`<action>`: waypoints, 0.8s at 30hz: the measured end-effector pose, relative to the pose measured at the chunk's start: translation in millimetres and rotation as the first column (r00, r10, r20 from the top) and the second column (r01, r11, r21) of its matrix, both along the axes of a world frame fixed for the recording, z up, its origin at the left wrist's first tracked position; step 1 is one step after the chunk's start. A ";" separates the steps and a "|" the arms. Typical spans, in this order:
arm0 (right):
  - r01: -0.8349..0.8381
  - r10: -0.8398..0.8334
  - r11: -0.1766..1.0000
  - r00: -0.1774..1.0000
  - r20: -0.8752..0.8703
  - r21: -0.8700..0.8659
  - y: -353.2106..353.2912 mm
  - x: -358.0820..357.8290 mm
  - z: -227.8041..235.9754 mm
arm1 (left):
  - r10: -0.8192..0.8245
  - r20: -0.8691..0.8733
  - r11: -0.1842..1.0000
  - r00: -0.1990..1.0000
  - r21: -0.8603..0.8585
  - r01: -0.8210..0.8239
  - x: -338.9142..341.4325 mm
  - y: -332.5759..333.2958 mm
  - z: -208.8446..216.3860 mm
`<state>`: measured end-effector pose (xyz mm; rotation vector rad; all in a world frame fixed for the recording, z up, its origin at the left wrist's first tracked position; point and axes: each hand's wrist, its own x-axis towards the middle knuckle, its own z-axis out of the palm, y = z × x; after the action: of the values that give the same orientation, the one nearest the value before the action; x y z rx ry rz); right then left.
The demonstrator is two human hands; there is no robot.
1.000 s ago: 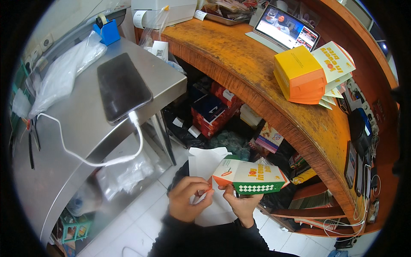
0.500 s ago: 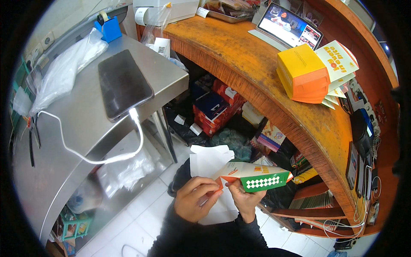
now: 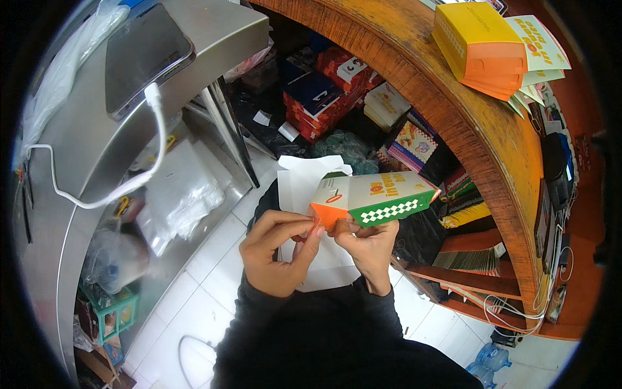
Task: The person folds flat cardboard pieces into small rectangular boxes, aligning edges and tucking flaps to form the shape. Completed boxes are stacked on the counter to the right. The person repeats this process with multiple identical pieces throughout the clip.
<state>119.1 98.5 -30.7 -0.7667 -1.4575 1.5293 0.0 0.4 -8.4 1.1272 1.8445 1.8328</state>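
In front of my body I hold a small carton [image 3: 378,190] with a cream top, a green side with white diamonds and an orange end. My left hand [image 3: 278,249] is closed, thumb and fingers pinching an orange flap at the carton's near left end. Along the lower edge by the green side, my right hand [image 3: 369,249] grips the carton, its thumb at the orange end panel; some of its fingertips are hidden. Beneath the carton, white sheets [image 3: 295,188] lie over my lap.
To the left is a metal table [image 3: 84,162] bearing a dark phone [image 3: 148,59] with a white cable. A curved wooden counter [image 3: 402,55] holds yellow and orange nested cartons [image 3: 483,48]. Red boxes [image 3: 311,110] and black bags fill the space below. Loose cables [image 3: 541,295] hang at right.
The whole view has tilted downward, so table and counter sit higher. The carton has turned slightly, and more of its orange end shows. Both hands keep their hold.
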 end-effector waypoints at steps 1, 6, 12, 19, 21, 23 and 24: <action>-0.001 0.001 1.000 1.000 0.009 -0.012 0.2 -1.0 -0.8 | -0.003 -0.006 1.000 1.000 -0.014 0.003 -0.5 0.1 -0.1; 0.027 -0.026 1.000 0.998 0.062 -0.010 3.6 -3.0 -7.4 | -0.046 -0.061 0.999 0.997 0.018 0.047 -5.3 0.4 -3.0; 0.062 -0.062 0.998 0.995 0.078 0.005 8.2 -4.5 -14.4 | -0.082 -0.041 0.997 0.996 0.002 0.082 -5.5 0.8 -6.1; -0.047 0.050 0.997 0.998 0.044 -0.053 12.1 -0.8 -14.0 | -0.034 -0.059 0.999 0.998 -0.023 0.032 -5.7 2.3 -6.7; -0.091 0.093 0.994 0.995 0.042 -0.056 13.8 0.0 -14.1 | -0.042 -0.062 0.999 0.997 -0.029 0.040 -5.3 2.6 -7.8; -0.113 0.113 0.994 0.992 0.063 -0.001 15.0 -0.2 -14.5 | -0.049 -0.080 0.999 0.996 -0.018 0.048 -4.3 2.7 -9.4; -0.115 0.115 0.993 0.992 0.049 -0.013 15.5 -0.6 -14.6 | -0.048 -0.093 0.999 0.995 -0.009 0.047 -4.0 3.1 -10.6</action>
<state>118.5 114.0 -45.3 -0.7426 -1.5552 1.6153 -4.0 3.5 -19.0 1.2627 1.8556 1.7752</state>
